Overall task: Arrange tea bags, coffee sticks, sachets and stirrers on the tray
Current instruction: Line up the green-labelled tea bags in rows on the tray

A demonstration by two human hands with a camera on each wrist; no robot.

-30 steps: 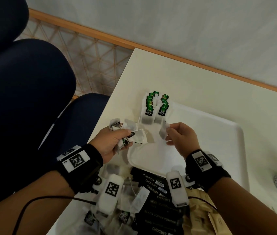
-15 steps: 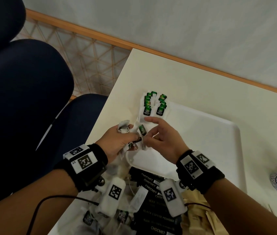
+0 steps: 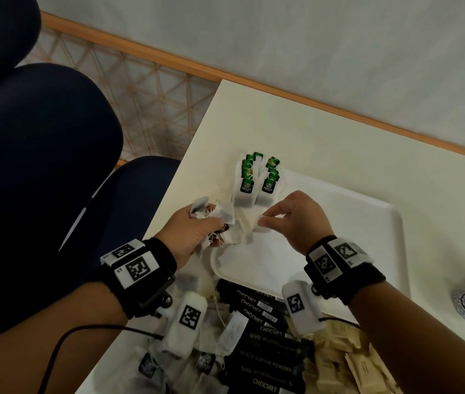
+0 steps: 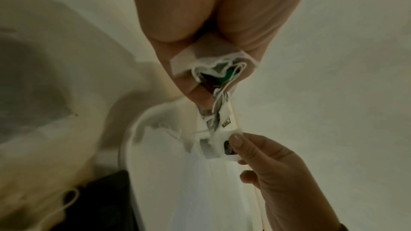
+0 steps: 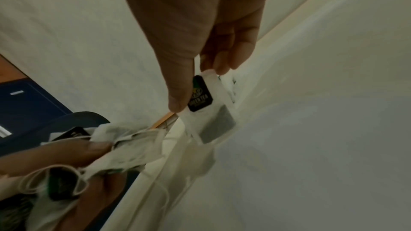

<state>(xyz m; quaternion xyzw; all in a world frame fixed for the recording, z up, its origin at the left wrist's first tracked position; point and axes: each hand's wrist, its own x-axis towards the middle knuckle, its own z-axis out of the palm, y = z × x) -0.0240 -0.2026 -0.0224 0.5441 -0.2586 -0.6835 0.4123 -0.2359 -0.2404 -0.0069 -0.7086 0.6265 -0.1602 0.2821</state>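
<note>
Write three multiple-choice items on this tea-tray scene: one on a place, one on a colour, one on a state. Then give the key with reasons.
1. Where do the arranged tea bags lie?
A. at the tray's far left corner
B. on the chair
C. beside the patterned cup

2. What colour are the coffee sticks?
A. red
B. black
C. yellow

3. What is the right hand doing?
A. resting flat on the table
B. gripping a coffee stick
C. pinching a single tea bag

Key: A, two rows sit on the far left corner of the tray; B, the wrappers are black with pale lettering; C, thumb and fingers pinch the bag's top, while the left hand holds a bunch.
</note>
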